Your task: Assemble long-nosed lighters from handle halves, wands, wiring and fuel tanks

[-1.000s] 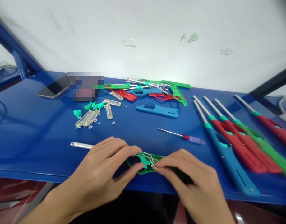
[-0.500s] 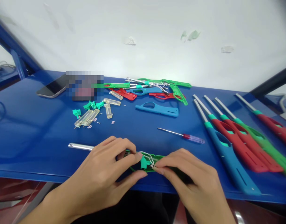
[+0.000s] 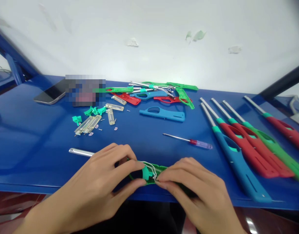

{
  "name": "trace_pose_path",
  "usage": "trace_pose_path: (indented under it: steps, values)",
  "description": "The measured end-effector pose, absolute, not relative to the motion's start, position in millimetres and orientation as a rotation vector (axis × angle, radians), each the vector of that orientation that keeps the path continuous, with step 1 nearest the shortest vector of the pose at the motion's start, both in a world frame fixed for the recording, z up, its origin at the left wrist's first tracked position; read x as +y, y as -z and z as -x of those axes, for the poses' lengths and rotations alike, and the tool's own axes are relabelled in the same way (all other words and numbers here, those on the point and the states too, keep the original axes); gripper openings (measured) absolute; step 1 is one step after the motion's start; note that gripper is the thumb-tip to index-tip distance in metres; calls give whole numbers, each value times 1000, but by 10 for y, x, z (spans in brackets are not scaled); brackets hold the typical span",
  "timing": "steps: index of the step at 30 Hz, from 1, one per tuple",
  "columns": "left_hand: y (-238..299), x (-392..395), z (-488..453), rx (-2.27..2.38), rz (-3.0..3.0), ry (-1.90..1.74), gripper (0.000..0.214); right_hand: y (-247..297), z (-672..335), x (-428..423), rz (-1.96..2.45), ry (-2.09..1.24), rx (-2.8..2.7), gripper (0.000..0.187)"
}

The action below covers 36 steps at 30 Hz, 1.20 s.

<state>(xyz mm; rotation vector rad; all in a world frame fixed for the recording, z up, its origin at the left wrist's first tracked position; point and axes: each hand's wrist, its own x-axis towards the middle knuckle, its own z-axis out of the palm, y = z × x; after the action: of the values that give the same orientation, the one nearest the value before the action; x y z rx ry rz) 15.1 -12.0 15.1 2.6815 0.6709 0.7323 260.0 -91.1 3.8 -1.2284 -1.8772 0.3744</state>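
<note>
Both hands pinching the green lighter body.
Left hand and right hand grip it; white wires loop over its teal trigger.

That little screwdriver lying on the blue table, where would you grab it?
By the clear handle, pinched across from straight above. The screwdriver lies flat with bare table either side, and the handle is thicker than the thin metal shaft.
</note>
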Motion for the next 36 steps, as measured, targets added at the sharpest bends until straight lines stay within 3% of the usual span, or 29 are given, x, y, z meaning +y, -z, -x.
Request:
trace_pose_path:
  steps: [36]
  values:
    - [-143,-211,-71,641,-2764,-617,21,-42,-2585,-891,1372,-333,-1854,13]
